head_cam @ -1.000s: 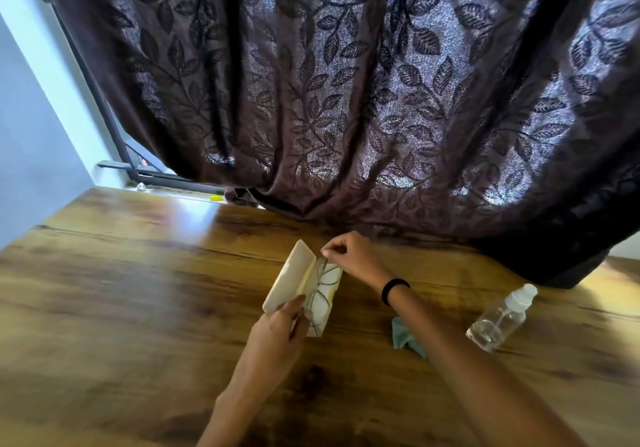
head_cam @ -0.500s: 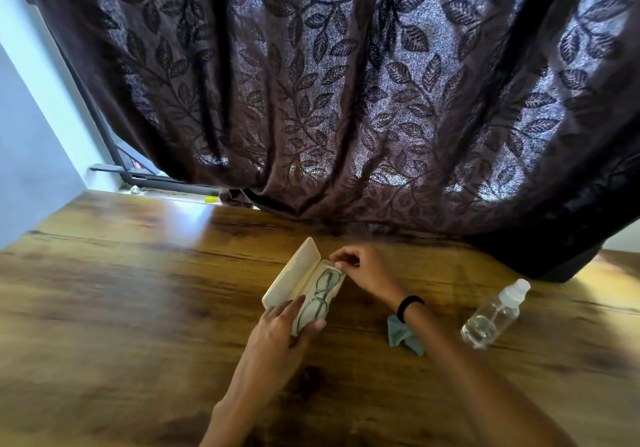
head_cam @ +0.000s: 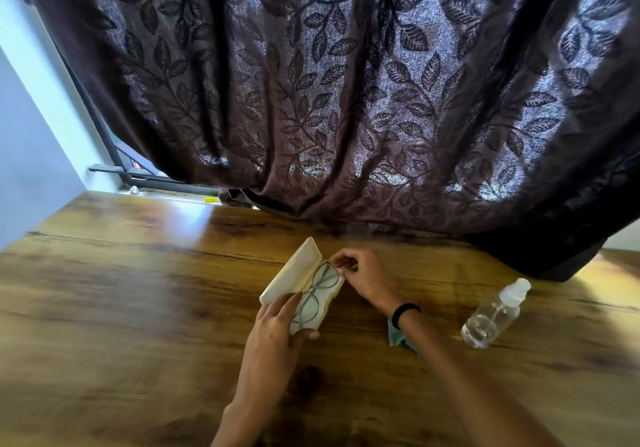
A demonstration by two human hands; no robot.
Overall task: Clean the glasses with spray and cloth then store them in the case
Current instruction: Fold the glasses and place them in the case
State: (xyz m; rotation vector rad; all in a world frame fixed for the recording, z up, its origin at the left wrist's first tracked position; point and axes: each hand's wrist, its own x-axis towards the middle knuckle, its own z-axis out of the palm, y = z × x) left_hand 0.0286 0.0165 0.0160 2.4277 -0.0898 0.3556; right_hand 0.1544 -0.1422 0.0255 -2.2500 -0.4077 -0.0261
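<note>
Cream hard case [head_cam: 297,271]: 1 item, lid swung open, set at a slant on the wooden table [head_cam: 138,291] in front of you.

Contents of the case: 1 pair of thin-rimmed glasses [head_cam: 316,292], folded, lying along the lower tray with the lenses facing up.

At the case's near end: your left hand [head_cam: 273,329] grips it, thumb curled round the tray's end and fingers laid against the lid side.

At the case's far end: your right hand [head_cam: 367,280], thumb and forefinger pinching the far end of the glasses, the other fingers curled. 1 black band [head_cam: 406,311] sits on that wrist.

Right of the case, apart from it: 1 teal cloth [head_cam: 394,337], crumpled on the table, partly hidden by your right forearm.

Further right of the case: 1 clear spray bottle [head_cam: 491,315] with a white cap. Whether it stands or lies, you cannot tell.

Beyond the case: 1 dark, leaf-patterned curtain [head_cam: 346,100] hanging down to the table's far edge.
</note>
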